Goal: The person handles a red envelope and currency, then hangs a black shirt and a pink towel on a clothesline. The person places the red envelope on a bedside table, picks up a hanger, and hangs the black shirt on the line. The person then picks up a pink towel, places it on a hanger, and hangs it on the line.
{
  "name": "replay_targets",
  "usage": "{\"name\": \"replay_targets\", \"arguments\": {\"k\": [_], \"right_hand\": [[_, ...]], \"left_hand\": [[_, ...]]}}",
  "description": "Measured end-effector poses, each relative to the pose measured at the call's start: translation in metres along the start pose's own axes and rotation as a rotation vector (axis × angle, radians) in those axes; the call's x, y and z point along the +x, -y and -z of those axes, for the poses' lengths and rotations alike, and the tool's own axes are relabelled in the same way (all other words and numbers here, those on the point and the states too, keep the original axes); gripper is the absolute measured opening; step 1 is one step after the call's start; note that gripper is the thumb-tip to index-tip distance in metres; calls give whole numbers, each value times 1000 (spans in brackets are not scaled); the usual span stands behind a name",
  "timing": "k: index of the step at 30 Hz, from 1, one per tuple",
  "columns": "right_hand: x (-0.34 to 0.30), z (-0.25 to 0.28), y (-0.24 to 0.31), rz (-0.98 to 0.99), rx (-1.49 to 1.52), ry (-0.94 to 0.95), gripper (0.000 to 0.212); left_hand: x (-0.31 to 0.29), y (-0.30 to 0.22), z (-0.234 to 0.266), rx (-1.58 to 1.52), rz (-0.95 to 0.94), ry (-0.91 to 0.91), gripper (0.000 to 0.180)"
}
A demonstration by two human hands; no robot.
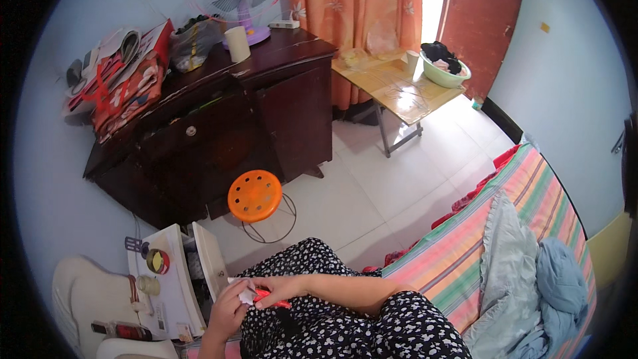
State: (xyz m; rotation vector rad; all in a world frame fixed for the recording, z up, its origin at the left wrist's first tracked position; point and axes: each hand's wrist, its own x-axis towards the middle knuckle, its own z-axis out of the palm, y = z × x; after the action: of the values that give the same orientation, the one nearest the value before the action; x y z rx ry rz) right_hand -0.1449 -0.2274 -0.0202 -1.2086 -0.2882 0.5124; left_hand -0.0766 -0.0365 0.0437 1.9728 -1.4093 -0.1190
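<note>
My left hand (228,308) and my right hand (284,287) meet over my lap at the bottom of the view. The fingers of the left are closed on a small crumpled white piece (246,293) that looks like paper or cloth. In my right hand is a pair of red-handled scissors (282,304), partly covered by the fingers, with its front end against the white piece. Beneath the hands spreads black-and-white patterned fabric (319,324) over my legs.
At the left, a white drawer cabinet (171,290) carries jars and small items; its drawer (211,260) is pulled out. An orange stool (255,196) stands before a dark wooden cabinet (296,110). A folding table (372,80) holds a basin (446,78). The striped bed (438,262) lies at right.
</note>
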Motion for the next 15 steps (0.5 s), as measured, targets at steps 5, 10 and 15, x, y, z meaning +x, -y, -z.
{"name": "replay_targets", "arguments": {"k": [5,10,15], "right_hand": [[-4,16,30,-18,-35,18,93],[-4,30,64,-54,-314,58,76],[-7,33,98,-135,-354,-31,70]], "left_hand": [[29,-1,25,196,-232,133,15],[47,-6,43,302,-292,136,15],[46,-11,58,365,-331,151,15]]}}
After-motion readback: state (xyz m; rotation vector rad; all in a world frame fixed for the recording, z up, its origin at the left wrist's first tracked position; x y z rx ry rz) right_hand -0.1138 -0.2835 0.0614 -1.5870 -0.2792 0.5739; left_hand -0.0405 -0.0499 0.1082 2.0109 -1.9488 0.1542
